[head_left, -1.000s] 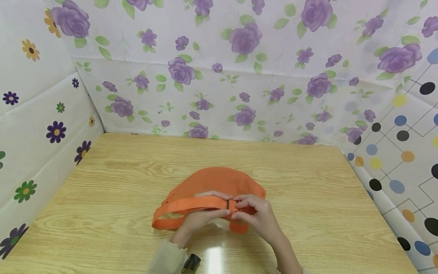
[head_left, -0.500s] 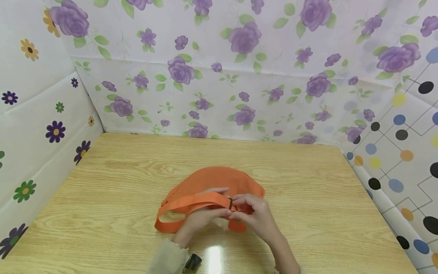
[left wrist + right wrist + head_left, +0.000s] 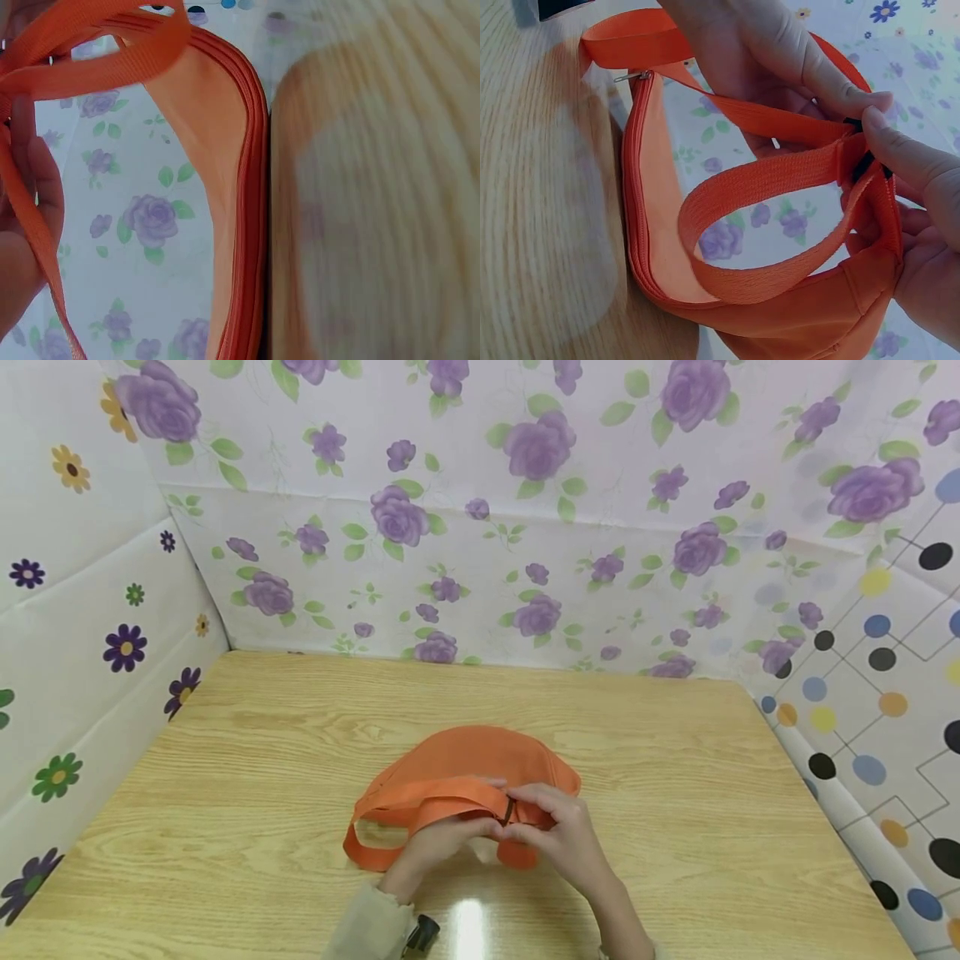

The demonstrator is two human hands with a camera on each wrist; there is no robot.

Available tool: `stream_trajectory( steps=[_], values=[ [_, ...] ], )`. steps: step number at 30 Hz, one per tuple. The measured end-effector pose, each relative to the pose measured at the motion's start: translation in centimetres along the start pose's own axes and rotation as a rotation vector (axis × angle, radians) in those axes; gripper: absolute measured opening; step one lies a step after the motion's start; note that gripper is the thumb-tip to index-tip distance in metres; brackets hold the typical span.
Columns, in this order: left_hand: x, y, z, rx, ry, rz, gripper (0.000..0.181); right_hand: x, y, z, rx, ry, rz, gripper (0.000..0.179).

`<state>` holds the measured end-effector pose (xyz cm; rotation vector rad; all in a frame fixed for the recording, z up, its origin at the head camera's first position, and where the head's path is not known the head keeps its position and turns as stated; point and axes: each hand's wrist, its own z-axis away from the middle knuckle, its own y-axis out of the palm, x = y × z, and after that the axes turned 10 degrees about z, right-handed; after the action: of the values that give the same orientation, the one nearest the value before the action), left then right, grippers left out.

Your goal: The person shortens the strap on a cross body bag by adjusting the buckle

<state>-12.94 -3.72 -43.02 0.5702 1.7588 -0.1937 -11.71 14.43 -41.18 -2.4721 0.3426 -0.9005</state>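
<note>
An orange waist bag [image 3: 480, 747] with a zip stands on the table, its curved side away from me. Its webbing strap [image 3: 757, 176] loops out to the left and passes through a dark slider buckle [image 3: 509, 811]. My left hand [image 3: 442, 845] pinches the strap just left of the buckle, its far fingers partly hidden behind the webbing. My right hand [image 3: 561, 827] pinches strap and buckle from the right between thumb and fingers. Both thumb tips meet at the buckle in the right wrist view. A short strap end [image 3: 517, 855] hangs below the hands.
The wood-grain table [image 3: 675, 760] is bounded by a rose-patterned sheet [image 3: 480, 568] behind and patterned sheets on both sides. A black object [image 3: 422, 933] sits by my left sleeve [image 3: 371, 922].
The buckle has shifted slightly right and tilted between my fingers. By the left hand the strap has bunched into a raised, doubled loop, and its left end has drawn in to the right.
</note>
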Motion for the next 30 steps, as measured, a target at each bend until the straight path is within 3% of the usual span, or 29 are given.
stream_trajectory(
  steps=[6, 10, 18, 24, 27, 30],
  values=[
    [-0.1, -0.3, 0.3, 0.129, -0.072, 0.116, 0.043, 1.6, -0.4, -0.7, -0.008, 0.069, 0.003, 0.034],
    [-0.1, -0.3, 0.3, 0.179, -0.010, 0.142, 0.043, 2.8, -0.7, -1.2, -0.002, 0.103, 0.011, 0.031],
    [0.1, -0.1, 0.2, 0.138, 0.098, 0.038, 0.033, 2.7, -0.4, -1.0, -0.012, 0.106, -0.001, 0.030],
    [0.4, 0.1, 0.0, 0.155, 0.251, 0.004, 0.029, 2.9, 0.2, -1.0, -0.014, 0.107, 0.032, 0.034],
    [0.4, 0.2, 0.0, 0.118, 0.251, -0.027, 0.028, 3.0, 0.3, -1.0, -0.020, 0.121, 0.028, 0.035],
    [0.2, 0.0, 0.3, 0.075, 0.158, -0.094, 0.030, 3.0, 0.3, -1.0, -0.009, 0.139, 0.017, 0.036]
  ],
)
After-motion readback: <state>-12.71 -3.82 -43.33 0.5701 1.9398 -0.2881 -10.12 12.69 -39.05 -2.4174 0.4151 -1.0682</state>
